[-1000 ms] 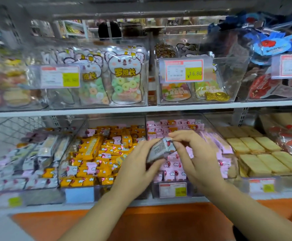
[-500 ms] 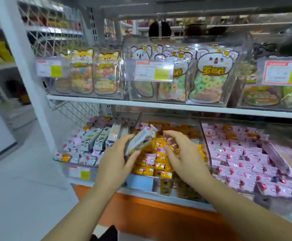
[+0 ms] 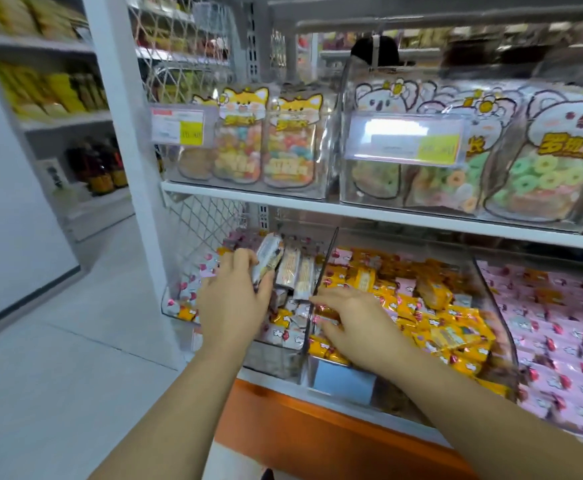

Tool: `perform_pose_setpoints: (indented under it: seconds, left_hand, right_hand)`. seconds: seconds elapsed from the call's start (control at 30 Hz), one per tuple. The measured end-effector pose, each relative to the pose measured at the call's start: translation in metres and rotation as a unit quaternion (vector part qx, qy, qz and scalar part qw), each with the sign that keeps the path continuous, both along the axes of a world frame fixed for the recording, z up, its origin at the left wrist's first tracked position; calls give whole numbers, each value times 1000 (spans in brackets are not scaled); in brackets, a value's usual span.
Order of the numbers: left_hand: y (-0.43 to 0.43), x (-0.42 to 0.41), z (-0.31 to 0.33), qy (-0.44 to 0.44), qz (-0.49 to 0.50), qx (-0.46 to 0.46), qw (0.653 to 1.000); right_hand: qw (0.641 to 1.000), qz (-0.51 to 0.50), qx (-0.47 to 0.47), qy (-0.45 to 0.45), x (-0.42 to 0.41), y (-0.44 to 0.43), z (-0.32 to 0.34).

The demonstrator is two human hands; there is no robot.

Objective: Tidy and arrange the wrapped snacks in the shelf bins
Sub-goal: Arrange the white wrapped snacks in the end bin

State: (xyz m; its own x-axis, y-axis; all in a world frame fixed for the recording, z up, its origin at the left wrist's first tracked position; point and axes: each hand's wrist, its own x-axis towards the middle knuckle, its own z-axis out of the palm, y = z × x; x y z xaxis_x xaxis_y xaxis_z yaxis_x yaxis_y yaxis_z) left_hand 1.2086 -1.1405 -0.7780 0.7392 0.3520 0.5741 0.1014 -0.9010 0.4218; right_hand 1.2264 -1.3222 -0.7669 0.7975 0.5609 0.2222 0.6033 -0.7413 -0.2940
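Left hand [image 3: 231,303] pinching wrapped snack [image 3: 267,259] over end bin [image 3: 272,360]; right hand [image 3: 359,323] spread over yellow packets [image 3: 456,327]; white shelf [image 3: 352,209], pale floor [image 3: 75,341]

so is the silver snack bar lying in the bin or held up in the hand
Held up, not lying down: the left hand grips the silver snack bar, tilted on end, above the packets in the leftmost bin.

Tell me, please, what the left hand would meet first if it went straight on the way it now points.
Probably the row of pale wrapped bars in the leftmost bin; the left hand points into it, and its held bar would touch them first. Depth is unclear.
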Motion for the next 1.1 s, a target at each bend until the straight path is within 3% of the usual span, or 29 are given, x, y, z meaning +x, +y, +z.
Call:
perform_pose_setpoints:
  seconds: [0.23,0.47,0.67,1.1]
  left_hand:
    - [7,26,-15,46,19,50,997]
    - [-5,9,-11,-41,-26,34,998]
    - [-74,-7,-7,-109,-144,85,980]
    - [-213,-1,-10,-11,-254,124,959]
  right_hand:
    - [1000,2,-19,-4,5,-1,-2]
    - [1000,13,-9,-5,1,-9,-1]
    - [999,-10,8,-33,-20,-52,6]
    - [985,-151,46,-75,-30,-204,5]
